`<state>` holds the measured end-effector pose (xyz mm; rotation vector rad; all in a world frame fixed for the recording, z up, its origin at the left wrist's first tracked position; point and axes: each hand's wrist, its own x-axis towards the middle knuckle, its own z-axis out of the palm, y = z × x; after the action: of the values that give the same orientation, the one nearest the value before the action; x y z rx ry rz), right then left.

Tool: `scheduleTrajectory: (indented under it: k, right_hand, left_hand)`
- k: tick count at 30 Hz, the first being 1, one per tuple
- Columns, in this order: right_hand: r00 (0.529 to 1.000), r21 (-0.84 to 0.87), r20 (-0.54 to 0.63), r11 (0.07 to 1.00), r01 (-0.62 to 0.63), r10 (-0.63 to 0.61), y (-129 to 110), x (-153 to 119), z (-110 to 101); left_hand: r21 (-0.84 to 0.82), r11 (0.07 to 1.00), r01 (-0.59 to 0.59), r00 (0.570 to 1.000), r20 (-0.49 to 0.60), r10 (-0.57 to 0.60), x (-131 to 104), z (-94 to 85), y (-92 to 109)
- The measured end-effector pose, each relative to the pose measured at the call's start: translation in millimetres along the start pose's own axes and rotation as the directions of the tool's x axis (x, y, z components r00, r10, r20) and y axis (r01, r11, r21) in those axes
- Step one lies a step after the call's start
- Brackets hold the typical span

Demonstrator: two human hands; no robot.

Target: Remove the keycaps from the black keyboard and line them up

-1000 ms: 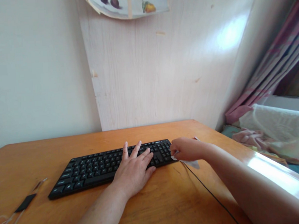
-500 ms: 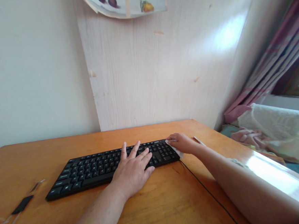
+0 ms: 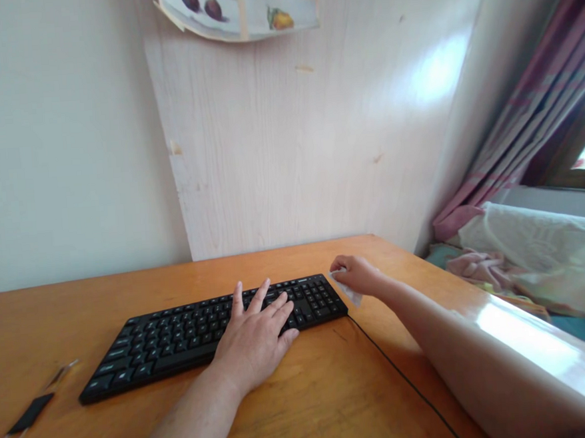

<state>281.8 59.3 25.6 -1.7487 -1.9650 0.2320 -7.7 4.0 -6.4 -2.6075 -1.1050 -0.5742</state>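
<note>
A black keyboard (image 3: 175, 334) lies at a slant on the wooden desk (image 3: 305, 405). My left hand (image 3: 255, 338) rests on its middle-right part with fingers spread, covering some keys and part of the front edge. Just past the keyboard's right end, my right hand (image 3: 355, 274) is closed on a thin white wipe (image 3: 350, 295), which hangs below the fingers beside the number pad. From the keyboard's right front corner a black cable (image 3: 401, 371) runs toward the desk's near side.
At the left lies a small black piece (image 3: 31, 412) with thin pale cords. Behind the desk stands a pale wood-grain panel (image 3: 288, 152) with a fruit picture (image 3: 258, 14). Crumpled cloths (image 3: 481, 266) and a pink curtain (image 3: 507, 137) are at the right.
My right hand with the wipe has moved off the keyboard's right end, a little to the right. My left hand keeps its place on the keys. The view has shifted slightly.
</note>
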Motion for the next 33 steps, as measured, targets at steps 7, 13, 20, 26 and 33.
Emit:
scheduleTrajectory:
  k: [7,13,20,26,33]
  right_hand:
    - [0.988,-0.092,-0.050,0.986,0.142,-0.147,-3,2,16]
    - [0.976,-0.131,0.097,0.970,0.206,-0.194,-7,2,6]
    - [0.965,-0.176,0.252,0.978,0.115,-0.068,-19,-8,-11]
    - [0.917,-0.201,0.388,0.963,0.178,-0.089,-30,-18,-25]
    - [0.898,-0.148,0.426,0.970,0.191,-0.111,-36,-26,-35]
  left_hand:
    - [-0.001,1.000,0.007,1.000,-0.006,-0.007,0,1.1,0]
    - [-0.007,1.000,0.005,1.000,-0.016,-0.005,0,0.4,0]
    - [-0.006,1.000,0.002,1.000,-0.012,-0.002,1,-1.0,1]
    - [-0.004,1.000,0.003,1.000,-0.011,-0.003,1,-2.2,2]
    - [-0.004,1.000,-0.004,1.000,-0.006,0.004,1,-4.2,2]
